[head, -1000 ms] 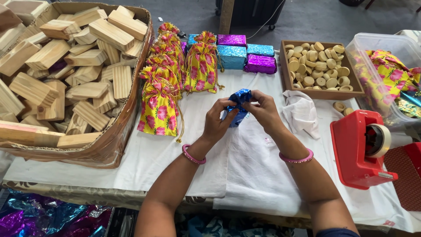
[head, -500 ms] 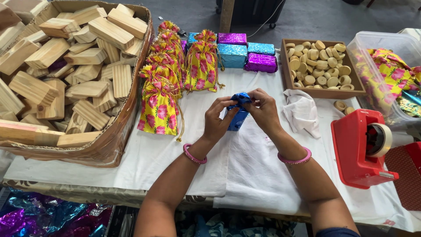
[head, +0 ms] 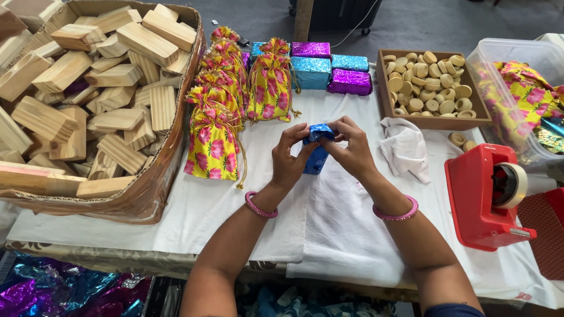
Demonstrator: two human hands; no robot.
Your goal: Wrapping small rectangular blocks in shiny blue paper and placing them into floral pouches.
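Note:
Both hands meet over the white cloth at the table's middle. My left hand [head: 289,159] and my right hand [head: 351,149] together grip a small block wrapped in shiny blue foil [head: 317,154], fingers pinching the foil at its top end. Each wrist wears a pink bangle. Yellow floral drawstring pouches [head: 214,138] stand in a row just left of my hands. Finished foil-wrapped blocks in purple and teal [head: 329,67] lie at the back.
A big cardboard box of wooden blocks [head: 88,100] fills the left. A wooden tray of round wooden discs [head: 432,88] sits back right, a crumpled white cloth [head: 405,147] near it. A red tape dispenser [head: 490,196] and a clear bin of fabric [head: 517,88] are right.
The hands have stayed in place while the fingers worked the blue foil tighter around the block's top end.

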